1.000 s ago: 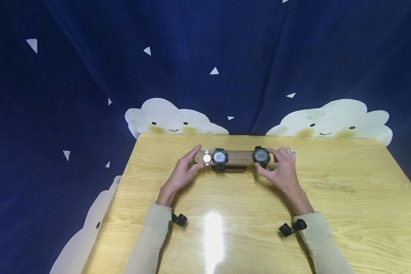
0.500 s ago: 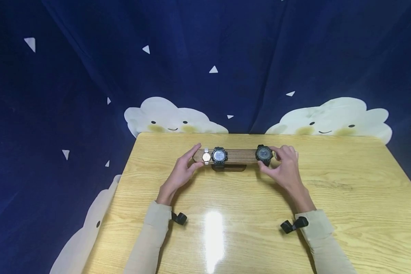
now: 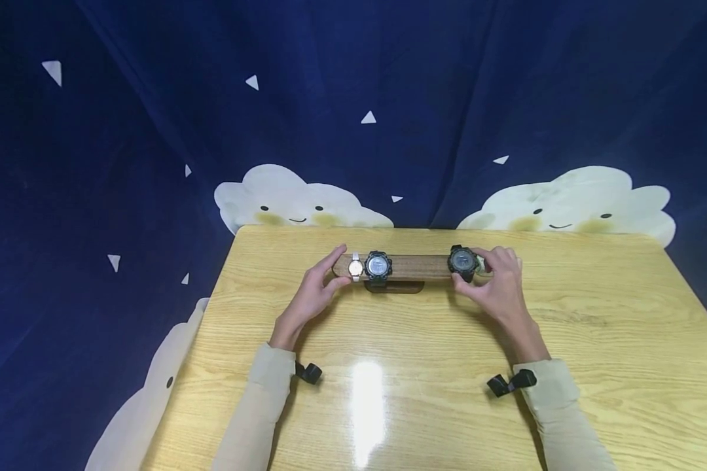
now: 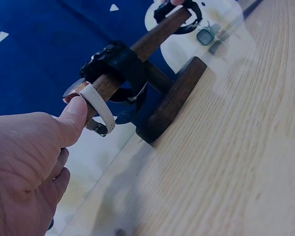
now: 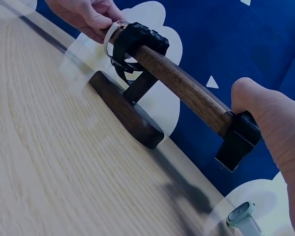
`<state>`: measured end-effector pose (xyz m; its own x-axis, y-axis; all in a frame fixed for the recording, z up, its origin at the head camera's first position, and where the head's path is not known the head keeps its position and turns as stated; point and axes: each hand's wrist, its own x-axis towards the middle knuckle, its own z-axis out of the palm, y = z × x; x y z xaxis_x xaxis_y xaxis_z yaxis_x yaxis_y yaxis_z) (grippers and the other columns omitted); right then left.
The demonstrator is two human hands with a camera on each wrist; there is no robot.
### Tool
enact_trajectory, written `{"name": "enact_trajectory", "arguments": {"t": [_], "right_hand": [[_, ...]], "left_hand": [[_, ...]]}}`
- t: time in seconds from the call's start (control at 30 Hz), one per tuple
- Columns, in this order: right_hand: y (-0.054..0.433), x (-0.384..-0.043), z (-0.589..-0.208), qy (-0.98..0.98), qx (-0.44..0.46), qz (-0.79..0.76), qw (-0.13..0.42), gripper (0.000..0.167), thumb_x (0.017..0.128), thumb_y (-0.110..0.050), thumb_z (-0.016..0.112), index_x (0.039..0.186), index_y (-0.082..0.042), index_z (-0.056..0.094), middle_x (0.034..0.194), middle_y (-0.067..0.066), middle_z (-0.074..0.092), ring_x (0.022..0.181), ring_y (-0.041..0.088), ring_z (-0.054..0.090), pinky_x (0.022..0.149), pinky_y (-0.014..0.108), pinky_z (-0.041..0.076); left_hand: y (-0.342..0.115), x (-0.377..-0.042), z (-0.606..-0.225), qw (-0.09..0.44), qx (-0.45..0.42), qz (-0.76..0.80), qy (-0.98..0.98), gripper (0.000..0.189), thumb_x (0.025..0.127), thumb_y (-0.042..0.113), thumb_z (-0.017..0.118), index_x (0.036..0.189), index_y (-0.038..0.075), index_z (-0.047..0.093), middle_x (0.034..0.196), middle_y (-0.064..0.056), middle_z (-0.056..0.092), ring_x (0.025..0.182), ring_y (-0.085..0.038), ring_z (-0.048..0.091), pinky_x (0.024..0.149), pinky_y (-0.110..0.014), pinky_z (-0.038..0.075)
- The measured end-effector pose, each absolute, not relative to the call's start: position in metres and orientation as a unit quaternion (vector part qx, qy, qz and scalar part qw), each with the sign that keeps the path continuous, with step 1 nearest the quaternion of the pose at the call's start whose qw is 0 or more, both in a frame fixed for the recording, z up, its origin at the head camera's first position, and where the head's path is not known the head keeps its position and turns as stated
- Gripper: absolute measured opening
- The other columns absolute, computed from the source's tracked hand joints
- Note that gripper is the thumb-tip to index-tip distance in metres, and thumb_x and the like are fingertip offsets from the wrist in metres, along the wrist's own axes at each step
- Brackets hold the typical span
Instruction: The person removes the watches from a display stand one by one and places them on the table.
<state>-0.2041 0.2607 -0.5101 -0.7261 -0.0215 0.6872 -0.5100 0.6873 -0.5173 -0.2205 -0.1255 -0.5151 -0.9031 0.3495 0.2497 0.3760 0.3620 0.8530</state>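
Note:
My left hand (image 3: 309, 296) grips the left end of a dark wooden watch stand (image 3: 421, 267). Its thumb rests by a small white-strapped watch (image 3: 355, 269) looped on the bar. Beside that one, a bulky black watch (image 3: 379, 265) hangs round the bar. My right hand (image 3: 499, 288) pinches a second black watch (image 3: 462, 260) between thumb and fingers at the bar's right end. In the right wrist view this watch (image 5: 238, 142) still surrounds the bar's tip, its strap hanging below. The stand's base (image 5: 128, 110) sits on the table.
A pale green watch (image 4: 205, 36) lies on the wooden table (image 3: 424, 379) beyond the stand's right end, largely hidden by my right hand in the head view. A dark blue curtain (image 3: 353, 118) with white clouds hangs behind the table's far edge.
My right hand has slid the second black watch rightward along the bar to its right end, and the watch has tilted a little. My left hand has stayed at the left end.

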Motion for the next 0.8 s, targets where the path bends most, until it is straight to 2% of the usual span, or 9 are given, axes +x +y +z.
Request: {"name": "enact_trajectory", "arguments": {"t": [0.1, 0.23, 0.5, 0.8], "right_hand": [[0.263, -0.205, -0.509, -0.856, 0.153, 0.365, 0.332, 0.054, 0.067, -0.029, 0.084, 0.109, 0.005, 0.075, 0.072, 0.005, 0.046, 0.077, 0.023, 0.038, 0.077, 0.033, 0.024], [0.266, -0.204, -0.508, -0.859, 0.149, 0.367, 0.324, 0.056, 0.067, -0.029, 0.085, 0.110, 0.005, 0.074, 0.073, 0.013, 0.048, 0.078, 0.023, 0.037, 0.077, 0.033, 0.023], [0.270, -0.203, -0.507, -0.861, 0.147, 0.366, 0.321, 0.055, 0.066, -0.027, 0.084, 0.110, 0.005, 0.075, 0.072, 0.011, 0.046, 0.078, 0.023, 0.037, 0.077, 0.033, 0.023], [0.281, -0.205, -0.507, -0.861, 0.140, 0.366, 0.324, 0.056, 0.065, -0.022, 0.086, 0.113, 0.005, 0.074, 0.073, 0.018, 0.050, 0.079, 0.023, 0.039, 0.080, 0.032, 0.024]], "left_hand": [[-0.125, -0.221, -0.516, 0.014, -0.222, -0.525, -0.822, 0.070, 0.097, 0.009, 0.070, 0.160, 0.008, 0.040, 0.165, -0.013, 0.038, 0.154, -0.030, 0.034, 0.128, -0.043, 0.026], [-0.125, -0.221, -0.515, 0.014, -0.223, -0.523, -0.823, 0.071, 0.097, 0.010, 0.070, 0.161, 0.008, 0.039, 0.166, -0.012, 0.037, 0.154, -0.029, 0.034, 0.128, -0.043, 0.026], [-0.126, -0.220, -0.514, 0.011, -0.221, -0.517, -0.827, 0.071, 0.098, 0.011, 0.070, 0.161, 0.005, 0.038, 0.166, -0.012, 0.037, 0.154, -0.028, 0.033, 0.128, -0.040, 0.025], [-0.125, -0.218, -0.513, 0.004, -0.214, -0.522, -0.825, 0.073, 0.097, 0.012, 0.071, 0.162, 0.011, 0.037, 0.167, -0.007, 0.037, 0.155, -0.025, 0.032, 0.128, -0.039, 0.025]]}}
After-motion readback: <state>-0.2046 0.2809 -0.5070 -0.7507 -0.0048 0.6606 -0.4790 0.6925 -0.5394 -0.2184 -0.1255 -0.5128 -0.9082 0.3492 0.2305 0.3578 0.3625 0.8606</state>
